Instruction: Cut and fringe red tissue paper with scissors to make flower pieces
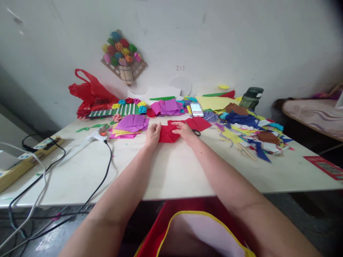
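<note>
A creased square of red crepe paper (168, 137) is between my hands, just over the white table. My left hand (153, 135) grips its left edge, thumb up and fingers curled. From the other side, my right hand (185, 132) holds the upper right part, its fingers bent over the sheet. More red paper sheets (198, 123) lie right behind my right hand. Beside that wrist, the black handle of a pair of scissors (196, 132) pokes out. To the left of my left hand sits a stack of purple paper sheets (132, 122) with yellow ones beneath.
A white glue gun (97, 135) with a black cord lies left, near a yellow power strip (29, 159). Mixed paper scraps (249, 125) are heaped right, before a dark green bottle (252, 98). A red plastic bag (89, 91) and paper flowers (129, 103) stand behind.
</note>
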Demonstrator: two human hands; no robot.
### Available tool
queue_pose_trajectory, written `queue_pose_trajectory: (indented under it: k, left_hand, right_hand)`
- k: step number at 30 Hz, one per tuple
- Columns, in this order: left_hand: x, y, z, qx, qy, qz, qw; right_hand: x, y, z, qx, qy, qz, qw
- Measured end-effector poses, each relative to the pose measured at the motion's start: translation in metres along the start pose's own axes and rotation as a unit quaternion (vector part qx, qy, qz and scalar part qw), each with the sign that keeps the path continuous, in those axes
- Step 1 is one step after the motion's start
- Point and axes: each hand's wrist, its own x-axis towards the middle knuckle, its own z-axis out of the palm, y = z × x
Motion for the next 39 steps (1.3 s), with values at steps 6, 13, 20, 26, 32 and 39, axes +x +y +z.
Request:
queue_pose_trajectory:
  k: [6, 13, 20, 26, 32, 39]
  left_hand:
    - [-0.011, 0.016, 0.001, -0.068, -0.114, -0.073, 0.988]
    - [-0.013, 0.019, 0.0, -0.106, -0.14, -0.105, 0.979]
    - [-0.002, 0.004, -0.003, -0.049, -0.09, -0.133, 0.986]
    - [-0.002, 0.013, -0.007, 0.129, 0.026, 0.116, 0.985]
    - [-0.017, 0.035, 0.003, 0.296, -0.136, 0.303, 0.896]
    - [-0.019, 0.032, 0.005, 0.269, -0.193, 0.266, 0.905]
  right_hand:
    - [0.001, 0.002, 0.004, -0.002, 0.024, -0.08, 0.997]
    - [0.0, 0.002, 0.002, -0.092, 0.075, -0.106, 0.987]
    - [0.003, 0.003, -0.002, -0.075, 0.13, -0.092, 0.984]
    - [0.009, 0.008, -0.002, -0.156, 0.165, -0.119, 0.967]
    - [0.009, 0.004, -0.003, -0.119, 0.191, -0.108, 0.968]
    - [0.006, 0.001, -0.01, -0.083, 0.226, -0.084, 0.967]
